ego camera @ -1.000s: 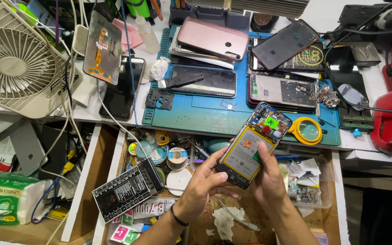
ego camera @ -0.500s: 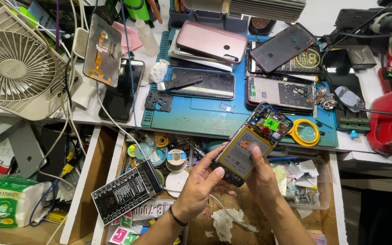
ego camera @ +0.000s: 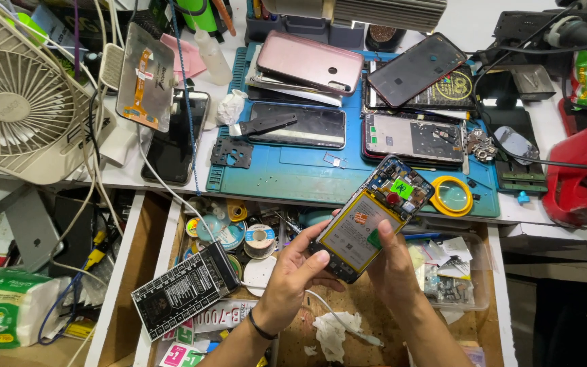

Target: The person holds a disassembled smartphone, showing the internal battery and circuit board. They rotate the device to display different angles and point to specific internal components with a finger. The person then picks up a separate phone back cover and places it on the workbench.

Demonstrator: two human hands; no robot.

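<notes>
The opened phone [ego camera: 371, 217] lies between both hands, with its long axis running from the lower left, near the left hand [ego camera: 292, 275], up to the right. The right hand [ego camera: 394, 261] grips its right edge and the thumb presses on the yellow battery [ego camera: 356, 228]. Both hands are closed around it.

White workbench [ego camera: 565, 136] above an open wooden drawer [ego camera: 494, 272].

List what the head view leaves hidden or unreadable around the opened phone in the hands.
- Opened phone, head view: its lower end is covered by the left hand and right hand.
- Its front face: turned away from the camera.
- Parts on its circuit board: too small to tell apart.
- Open drawer: near part cut off by the bottom edge.
</notes>
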